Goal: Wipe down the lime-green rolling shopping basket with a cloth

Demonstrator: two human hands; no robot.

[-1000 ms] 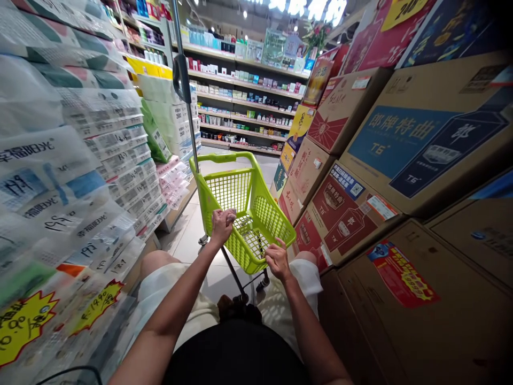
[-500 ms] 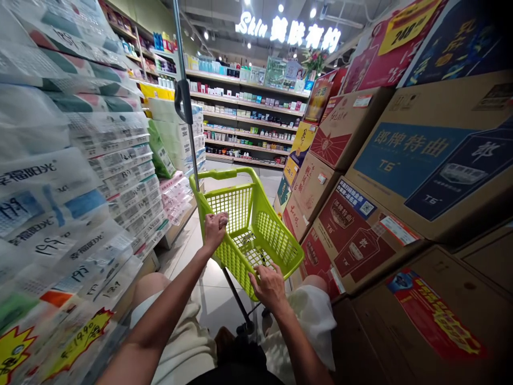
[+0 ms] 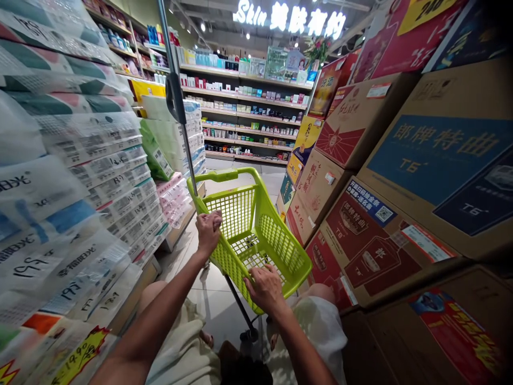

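A lime-green shopping cart [image 3: 290, 251] with a lattice-walled basket stands right in front of me, turned slightly askew. My left hand [image 3: 208, 233] is closed around its left rim, close to the upright pole [image 3: 173, 91] at that corner. Lower and to the right, my right hand [image 3: 266, 287] curls its fingers over the near rim. The floor shows through the basket's open grid. Below the basket, a dark leg [image 3: 239, 302] runs down to a wheel between my feet.
Tall stacks of plastic-wrapped paper packs [image 3: 108, 160] line the left side closely. Cardboard cartons [image 3: 401, 155] are piled high on the right. Shelves of small boxed goods [image 3: 252, 115] cross the far end under a lit sign [image 3: 288, 18]. Pale floor tiles [image 3: 266, 179] run between.
I have moved a little forward along the aisle with the cart; the stacks and cartons at both sides slide outward and back. Both hands keep their places on the rim.
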